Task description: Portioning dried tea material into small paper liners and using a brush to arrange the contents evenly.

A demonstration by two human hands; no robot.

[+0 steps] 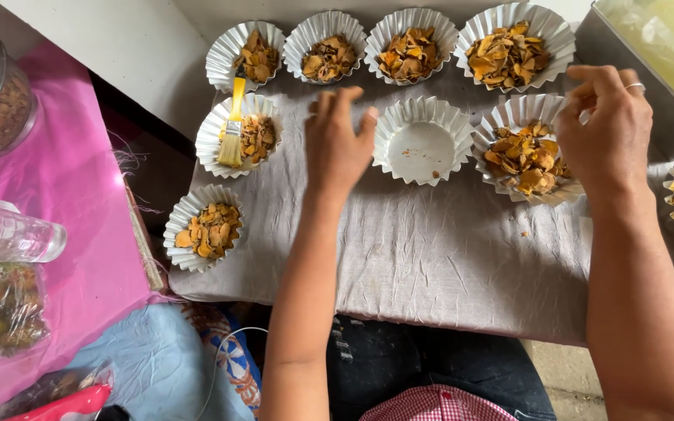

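Filling step, by the look: left hand (338, 139) open, holding nothing, just left of the empty foil cup (422, 140); right hand (607, 129) pinches the rim of the filled cup (526, 150) right of it; next likely needs chips into the empty cup.

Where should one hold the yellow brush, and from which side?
Grip the yellow handle, coming from above. It slopes up and juts over the rim of the foil cup, free to pinch, while the bristles rest on the orange chips inside.
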